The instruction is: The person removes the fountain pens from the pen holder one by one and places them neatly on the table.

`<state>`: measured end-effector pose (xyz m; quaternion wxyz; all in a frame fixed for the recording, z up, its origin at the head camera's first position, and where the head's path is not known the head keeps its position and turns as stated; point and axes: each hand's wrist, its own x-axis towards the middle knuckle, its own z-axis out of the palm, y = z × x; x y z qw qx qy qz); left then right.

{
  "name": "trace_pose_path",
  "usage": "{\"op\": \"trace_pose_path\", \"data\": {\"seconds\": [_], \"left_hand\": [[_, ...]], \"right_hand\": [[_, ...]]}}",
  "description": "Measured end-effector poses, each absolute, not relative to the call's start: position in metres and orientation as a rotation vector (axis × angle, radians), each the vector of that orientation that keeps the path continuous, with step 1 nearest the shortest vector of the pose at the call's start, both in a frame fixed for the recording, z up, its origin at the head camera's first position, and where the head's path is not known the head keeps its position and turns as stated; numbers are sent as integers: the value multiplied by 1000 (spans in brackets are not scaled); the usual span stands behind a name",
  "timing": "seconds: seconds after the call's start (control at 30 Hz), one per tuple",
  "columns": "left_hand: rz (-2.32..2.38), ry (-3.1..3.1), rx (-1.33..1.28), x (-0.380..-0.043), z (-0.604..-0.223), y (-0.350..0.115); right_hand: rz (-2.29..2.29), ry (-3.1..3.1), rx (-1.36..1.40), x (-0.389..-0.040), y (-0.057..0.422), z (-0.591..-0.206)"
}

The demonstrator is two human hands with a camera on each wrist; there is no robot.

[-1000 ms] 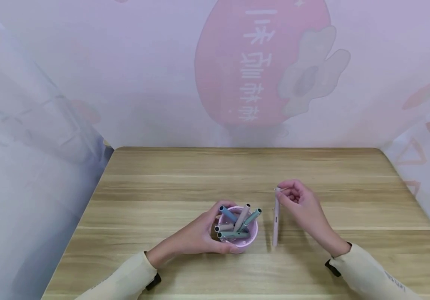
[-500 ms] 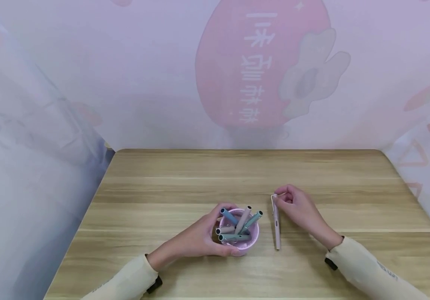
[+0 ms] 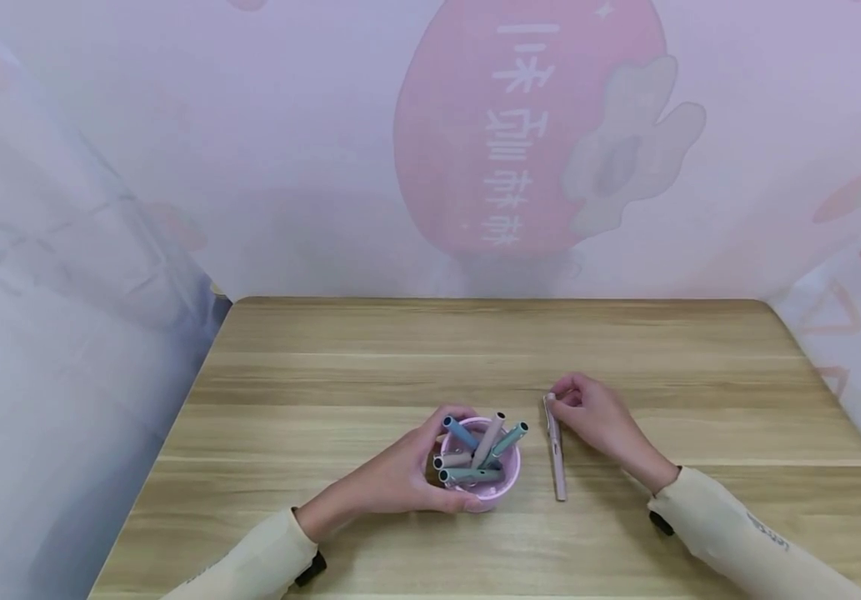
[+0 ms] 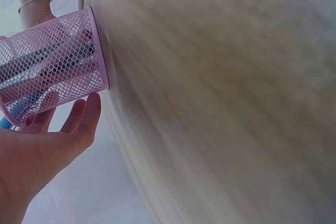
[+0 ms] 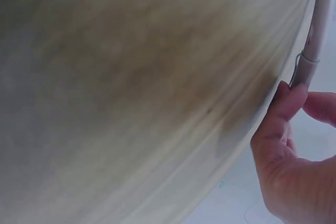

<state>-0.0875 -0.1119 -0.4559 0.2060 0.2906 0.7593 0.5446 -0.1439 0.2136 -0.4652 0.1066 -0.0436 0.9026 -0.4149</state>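
Observation:
My left hand [image 3: 400,475] wraps around a pink mesh pen holder [image 3: 516,468], thumb on the near side and fingers behind. The holder stands upright, and its mesh wall [image 4: 68,72] shows the pens inside in the left wrist view. Leaning in it are a blue pen [image 3: 463,432], a teal pen [image 3: 508,437], a dark green pen [image 3: 475,476] and pale pinkish ones. To its right, my right hand [image 3: 606,425] pinches the clip end of a pale pink pen [image 3: 557,462] between thumb and fingers. That pen's other end points toward me, close over the table.
The wood-grain table [image 3: 340,367] reaches back to a pale curtain [image 3: 310,167] with a strawberry print. More light fabric hangs at the left and right sides. A narrow strip of table lies between the holder and the pink pen.
My right hand has come down slightly toward me with the pink pen, which now lies lower and turned, its clip showing on the left. The left hand keeps its hold on the pen holder.

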Motion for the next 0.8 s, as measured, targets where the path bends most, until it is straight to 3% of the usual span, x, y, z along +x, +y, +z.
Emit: {"op": "trace_pose_path", "data": {"seconds": [0.8], "left_hand": [[1496,2118,826,-91,-458,-109]], "right_hand": [[-1076,2746,-173,-148,212,-467]]}}
